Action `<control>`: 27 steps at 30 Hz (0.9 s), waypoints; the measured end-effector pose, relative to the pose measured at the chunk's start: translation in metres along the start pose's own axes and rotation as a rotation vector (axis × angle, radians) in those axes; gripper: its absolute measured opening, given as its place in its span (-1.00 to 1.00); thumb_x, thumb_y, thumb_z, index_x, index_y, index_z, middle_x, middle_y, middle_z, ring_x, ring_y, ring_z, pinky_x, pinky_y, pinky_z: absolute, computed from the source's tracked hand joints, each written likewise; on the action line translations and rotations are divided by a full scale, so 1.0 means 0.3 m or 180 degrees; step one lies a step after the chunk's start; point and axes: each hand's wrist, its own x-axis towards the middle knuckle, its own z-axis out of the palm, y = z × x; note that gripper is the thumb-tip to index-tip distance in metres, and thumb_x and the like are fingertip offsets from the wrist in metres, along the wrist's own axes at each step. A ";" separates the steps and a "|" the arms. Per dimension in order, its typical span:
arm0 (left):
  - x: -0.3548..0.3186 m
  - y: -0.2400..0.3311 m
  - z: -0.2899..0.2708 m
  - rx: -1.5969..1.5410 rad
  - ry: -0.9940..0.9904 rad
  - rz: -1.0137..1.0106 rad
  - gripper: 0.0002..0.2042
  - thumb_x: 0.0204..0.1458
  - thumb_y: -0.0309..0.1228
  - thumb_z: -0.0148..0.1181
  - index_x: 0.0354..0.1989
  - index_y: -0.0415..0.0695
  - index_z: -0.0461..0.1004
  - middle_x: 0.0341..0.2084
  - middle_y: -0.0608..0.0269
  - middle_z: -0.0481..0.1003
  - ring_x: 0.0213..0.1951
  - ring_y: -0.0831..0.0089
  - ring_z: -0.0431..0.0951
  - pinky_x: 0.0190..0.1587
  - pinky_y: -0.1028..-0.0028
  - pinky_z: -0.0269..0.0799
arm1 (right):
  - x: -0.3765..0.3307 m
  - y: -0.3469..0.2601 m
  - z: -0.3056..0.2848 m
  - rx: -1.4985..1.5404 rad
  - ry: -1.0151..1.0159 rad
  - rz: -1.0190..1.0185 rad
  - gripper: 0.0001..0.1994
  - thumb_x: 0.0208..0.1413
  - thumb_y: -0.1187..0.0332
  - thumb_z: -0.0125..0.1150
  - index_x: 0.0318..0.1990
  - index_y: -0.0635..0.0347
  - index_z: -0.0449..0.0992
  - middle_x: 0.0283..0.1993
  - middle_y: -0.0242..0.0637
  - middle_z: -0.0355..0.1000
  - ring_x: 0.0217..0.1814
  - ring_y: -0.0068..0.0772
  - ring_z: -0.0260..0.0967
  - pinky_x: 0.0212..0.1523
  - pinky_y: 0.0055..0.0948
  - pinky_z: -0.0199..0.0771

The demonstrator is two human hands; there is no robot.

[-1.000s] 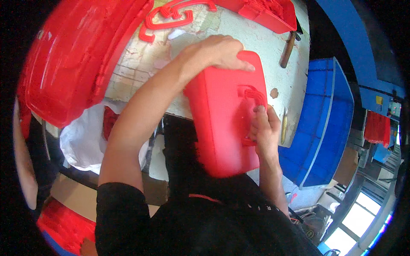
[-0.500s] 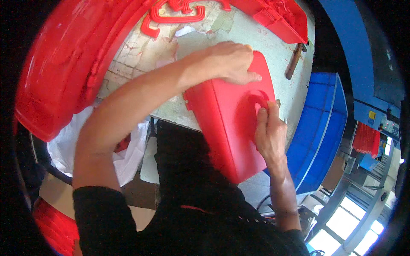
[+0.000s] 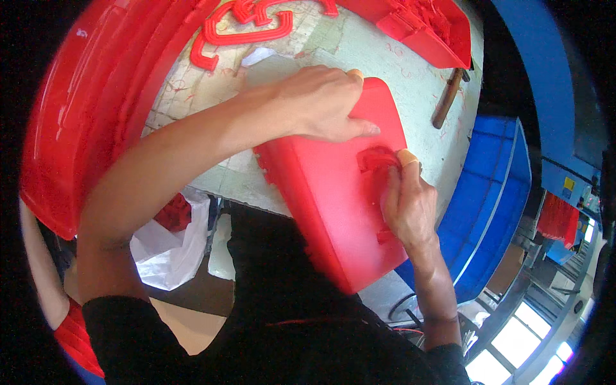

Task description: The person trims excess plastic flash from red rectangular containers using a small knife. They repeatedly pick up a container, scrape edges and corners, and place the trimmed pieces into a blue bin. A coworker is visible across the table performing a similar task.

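Showing one flat rectangular red plastic panel [image 3: 333,212], lying tilted across the near edge of the pale worn worktable [image 3: 391,77], partly overhanging toward the body. Running its long axis from upper right down to lower centre, far rounded corner pointing away up the table.

Pressing down with two hands: left hand [image 3: 321,106] lying flat over the panel's upper edge, fingers stretched, gripping nothing; right hand [image 3: 407,205] resting on the right side, taped fingertip pushing at one small raised red clip part [image 3: 378,157], fingers loosely curled.

Lying beyond: a few red curved plastic handle pieces [image 3: 240,32], exact count unclear; one wooden-handled hammer [image 3: 447,97]; one large red tub [image 3: 83,115] at left; one blue plastic crate [image 3: 494,192] at right; one white plastic bag [image 3: 170,253] below the table.
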 end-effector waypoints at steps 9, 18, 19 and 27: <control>0.005 0.018 0.006 -0.0080 -0.0056 -0.0146 -0.44 0.02 -0.09 0.33 -0.19 -0.45 0.32 -0.36 -0.36 0.53 -0.24 -0.20 0.59 -0.16 0.06 0.50 | 0.020 0.030 0.025 0.0301 0.0252 -0.0705 -0.74 0.08 0.50 0.28 -0.10 0.35 0.40 -0.63 -0.15 0.42 -0.71 -0.19 0.42 -0.72 -0.29 0.36; 0.008 0.028 -0.007 0.0103 -0.0053 -0.0254 -0.45 0.03 -0.09 0.32 -0.14 -0.38 0.30 -0.34 -0.32 0.53 -0.21 -0.21 0.57 -0.15 0.05 0.49 | 0.057 0.017 0.041 0.0647 0.0377 -0.1163 -0.74 0.04 0.47 0.31 -0.16 0.33 0.39 -0.66 -0.22 0.39 -0.72 -0.22 0.40 -0.73 -0.25 0.36; 0.008 0.027 -0.007 0.0108 -0.0138 -0.0277 -0.45 0.03 -0.08 0.32 -0.13 -0.38 0.30 -0.34 -0.32 0.53 -0.21 -0.21 0.57 -0.15 0.05 0.48 | 0.057 0.007 0.040 0.0750 0.0315 -0.1104 -0.74 0.04 0.52 0.29 -0.14 0.35 0.38 -0.65 -0.19 0.40 -0.71 -0.19 0.41 -0.71 -0.23 0.37; 0.007 -0.023 -0.008 0.0654 0.0207 0.0149 -0.44 0.06 -0.09 0.29 -0.01 -0.36 0.31 -0.18 -0.31 0.51 -0.06 -0.15 0.52 0.00 0.08 0.43 | 0.036 -0.007 0.057 -0.0373 0.0537 -0.0536 -0.66 0.08 0.33 0.20 0.02 0.16 0.41 -0.27 -0.22 0.45 -0.29 -0.20 0.48 -0.30 0.08 0.35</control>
